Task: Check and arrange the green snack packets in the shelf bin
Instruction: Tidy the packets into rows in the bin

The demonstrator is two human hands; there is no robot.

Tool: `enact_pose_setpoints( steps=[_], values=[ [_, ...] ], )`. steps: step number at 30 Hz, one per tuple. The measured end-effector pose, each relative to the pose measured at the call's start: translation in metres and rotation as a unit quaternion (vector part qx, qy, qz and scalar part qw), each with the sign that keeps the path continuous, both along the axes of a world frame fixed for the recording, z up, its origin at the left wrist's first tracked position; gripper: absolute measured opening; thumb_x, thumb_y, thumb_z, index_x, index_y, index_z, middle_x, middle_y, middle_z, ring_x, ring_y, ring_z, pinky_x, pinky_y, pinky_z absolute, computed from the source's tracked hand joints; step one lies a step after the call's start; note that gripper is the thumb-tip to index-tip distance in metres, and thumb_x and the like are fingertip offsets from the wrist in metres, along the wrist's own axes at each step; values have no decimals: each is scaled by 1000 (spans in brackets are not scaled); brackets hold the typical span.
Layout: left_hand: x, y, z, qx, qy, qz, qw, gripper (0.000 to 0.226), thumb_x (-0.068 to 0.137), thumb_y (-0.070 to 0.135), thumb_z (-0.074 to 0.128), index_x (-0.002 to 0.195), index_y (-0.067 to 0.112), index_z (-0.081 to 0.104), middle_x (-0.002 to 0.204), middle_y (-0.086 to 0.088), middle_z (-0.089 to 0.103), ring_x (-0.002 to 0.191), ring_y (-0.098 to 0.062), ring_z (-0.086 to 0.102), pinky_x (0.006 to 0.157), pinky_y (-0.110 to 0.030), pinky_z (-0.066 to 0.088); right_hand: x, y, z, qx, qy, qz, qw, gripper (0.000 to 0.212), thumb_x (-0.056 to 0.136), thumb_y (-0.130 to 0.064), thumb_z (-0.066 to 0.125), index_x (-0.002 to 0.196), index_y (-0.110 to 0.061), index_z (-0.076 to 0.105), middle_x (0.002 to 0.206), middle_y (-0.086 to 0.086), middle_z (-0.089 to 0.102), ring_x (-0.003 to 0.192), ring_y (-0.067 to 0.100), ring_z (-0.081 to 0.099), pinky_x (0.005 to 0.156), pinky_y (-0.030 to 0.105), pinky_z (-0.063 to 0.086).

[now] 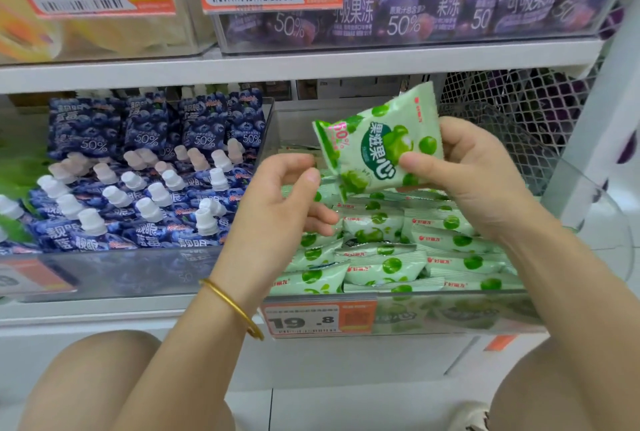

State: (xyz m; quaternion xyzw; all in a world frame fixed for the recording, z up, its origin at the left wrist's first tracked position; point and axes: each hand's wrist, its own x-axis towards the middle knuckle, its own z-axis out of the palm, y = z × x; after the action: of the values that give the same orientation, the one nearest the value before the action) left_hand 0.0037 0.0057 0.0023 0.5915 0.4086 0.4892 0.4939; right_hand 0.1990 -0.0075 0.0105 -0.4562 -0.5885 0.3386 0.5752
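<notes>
My right hand (474,171) holds one green snack packet (374,143) up above the clear shelf bin (450,313), thumb on its printed front and fingers behind. The packet is tilted, face toward me. Just left of it, my left hand (280,202) hovers with fingers loosely curled and nothing in it; a gold bangle sits on that wrist. Below both hands, several green snack packets (398,257) lie piled in the bin.
A neighbouring clear bin at the left holds blue spouted jelly pouches (138,181). The shelf above carries purple jelly packs (433,4) and price tags. A wire mesh panel (512,98) stands behind the bin at right. An orange price label (318,319) marks the bin front.
</notes>
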Motion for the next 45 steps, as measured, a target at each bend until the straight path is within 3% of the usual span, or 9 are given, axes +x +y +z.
enact_pose_setpoints(
  steps=[5,9,16,22,27,31,37,42,45],
  values=[
    [-2,4,-11,119,186,24,975,24,89,13,58,100,33,50,106,-9,57,61,0,58,60,-13,42,12,-1,0,-39,-52,-7,998,21,81,1,65,98,-10,61,85,2,73,76,16,70,60,29,59],
    [-2,4,-13,195,270,42,942,32,86,6,59,106,29,49,107,8,39,80,1,55,74,-13,46,18,-1,0,-56,-152,-14,987,22,79,-4,70,94,-20,65,83,-8,72,75,7,67,63,22,56],
    [-5,2,-13,197,376,-13,905,32,87,10,60,112,27,50,97,22,30,81,9,44,75,-4,38,17,-1,8,-42,-387,-16,921,27,78,-20,74,105,-21,69,91,-25,62,75,-16,56,72,4,40],
    [2,12,5,185,428,-41,884,29,88,20,61,115,25,52,108,8,36,91,-4,46,79,-15,38,14,-1,29,-23,-498,-23,867,30,78,-22,74,107,-15,69,109,-2,69,103,16,60,92,31,42],
    [2,20,11,169,496,-90,847,31,84,27,65,111,29,50,107,6,37,99,-10,44,82,-21,36,1,5,31,-27,-562,-4,827,38,81,-26,72,118,-21,64,116,-6,65,112,14,56,96,26,41],
    [2,25,5,160,477,-97,859,29,84,18,62,107,31,51,105,9,38,94,-5,46,78,-17,36,-18,6,12,-43,-622,31,782,29,84,-32,68,111,-23,62,87,-4,53,94,18,52,83,32,46],
    [4,23,-4,174,404,-97,893,14,81,27,66,91,29,57,94,14,42,87,-1,49,75,-9,39,-7,1,22,-31,-621,8,783,40,78,-49,68,114,-32,64,84,-17,51,100,10,44,88,31,41],
    [9,26,-11,226,456,-70,858,9,79,28,70,86,25,65,102,4,46,102,-11,35,85,-17,26,-15,5,9,-17,-672,0,740,28,82,-44,66,104,-26,67,85,-5,49,84,14,38,77,29,37],
    [12,25,-15,242,476,-68,843,13,77,31,72,88,24,71,98,5,43,101,-12,30,81,-15,21,-20,4,3,-5,-699,24,714,21,85,-39,62,104,-30,66,74,-10,38,97,15,45,75,29,31]
  ],
)
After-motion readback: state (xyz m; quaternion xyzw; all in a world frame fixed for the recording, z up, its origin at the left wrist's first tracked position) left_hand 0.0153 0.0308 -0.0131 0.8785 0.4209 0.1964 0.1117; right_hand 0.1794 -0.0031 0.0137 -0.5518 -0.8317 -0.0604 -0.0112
